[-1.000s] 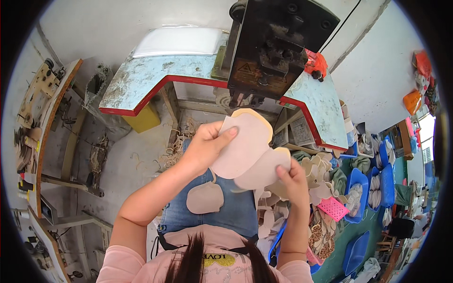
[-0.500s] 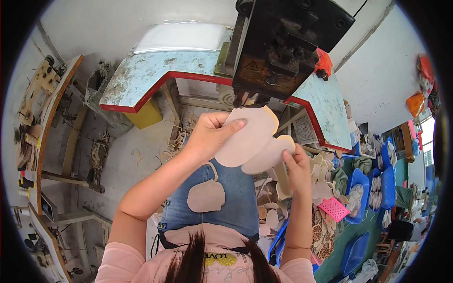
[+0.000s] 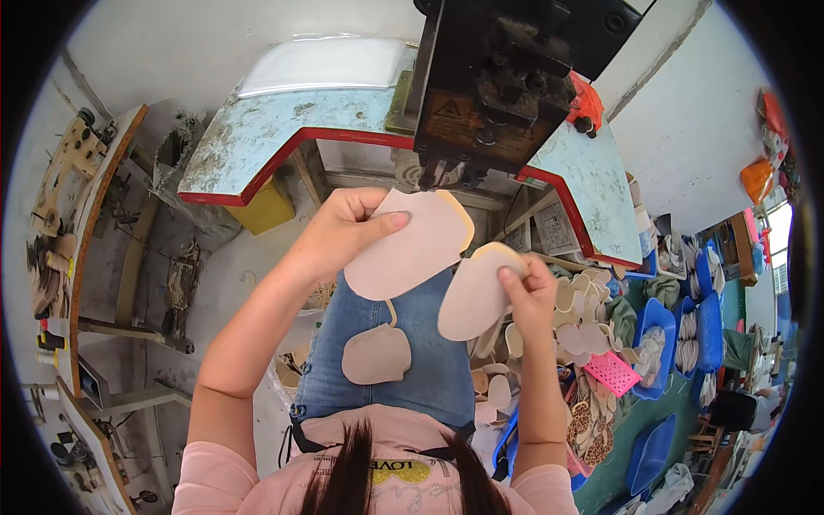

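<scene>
My left hand [image 3: 356, 227] pinches the upper left edge of a rounded pinkish-beige shoe piece [image 3: 403, 253] with a pale yellow edge. This piece hangs just below the head of a black machine [image 3: 481, 120]; I cannot tell whether it touches the machine. Between thumb and fingers, my right hand [image 3: 530, 287] grips a second, similar shoe piece [image 3: 474, 296], lower and to the right. The two pieces come close at their facing corners; whether they are joined there is unclear. Another beige piece [image 3: 376, 354] with a thin strip rests on my lap.
A worn light-blue table [image 3: 283, 116] with a red edge curves around the machine. Heaped shoe pieces [image 3: 584, 313], a pink basket [image 3: 612, 375] and blue bins [image 3: 657, 343] lie at the right. A wooden bench [image 3: 107, 197] with machine parts stands at the left.
Both pieces have moved away from the machine head, the left one to the left, the right one slightly down. The gap between them has widened.
</scene>
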`<state>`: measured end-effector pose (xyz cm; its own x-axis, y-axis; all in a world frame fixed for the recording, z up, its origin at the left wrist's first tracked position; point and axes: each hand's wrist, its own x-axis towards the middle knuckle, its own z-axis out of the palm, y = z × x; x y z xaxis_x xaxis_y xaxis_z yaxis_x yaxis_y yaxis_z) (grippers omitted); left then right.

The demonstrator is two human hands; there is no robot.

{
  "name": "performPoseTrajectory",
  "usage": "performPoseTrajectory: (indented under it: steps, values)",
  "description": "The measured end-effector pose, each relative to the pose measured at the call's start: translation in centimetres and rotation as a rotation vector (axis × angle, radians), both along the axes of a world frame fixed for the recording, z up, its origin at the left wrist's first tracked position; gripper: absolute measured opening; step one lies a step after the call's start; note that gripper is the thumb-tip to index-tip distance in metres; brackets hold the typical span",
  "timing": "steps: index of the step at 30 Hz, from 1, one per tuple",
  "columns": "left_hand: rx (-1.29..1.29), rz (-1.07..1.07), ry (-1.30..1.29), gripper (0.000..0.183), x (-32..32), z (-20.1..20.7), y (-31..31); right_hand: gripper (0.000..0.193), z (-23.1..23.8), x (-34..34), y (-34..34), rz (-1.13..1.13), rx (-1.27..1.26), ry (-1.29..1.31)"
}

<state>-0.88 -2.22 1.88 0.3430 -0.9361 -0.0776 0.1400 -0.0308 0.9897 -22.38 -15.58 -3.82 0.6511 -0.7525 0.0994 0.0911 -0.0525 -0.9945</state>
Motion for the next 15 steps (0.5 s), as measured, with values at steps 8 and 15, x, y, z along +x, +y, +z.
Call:
performPoseTrajectory:
  steps: [8,15]
  values:
    - [-0.145,0.078,0.293,0.010,-2.4,-1.5,0.2,0.012,4.7,1.3,-4.4,0.008,-0.095,0.033]
    - [-0.151,0.196,0.324,0.013,-2.0,-3.2,1.8,0.013,8.0,4.8,-5.7,0.201,-0.175,0.110]
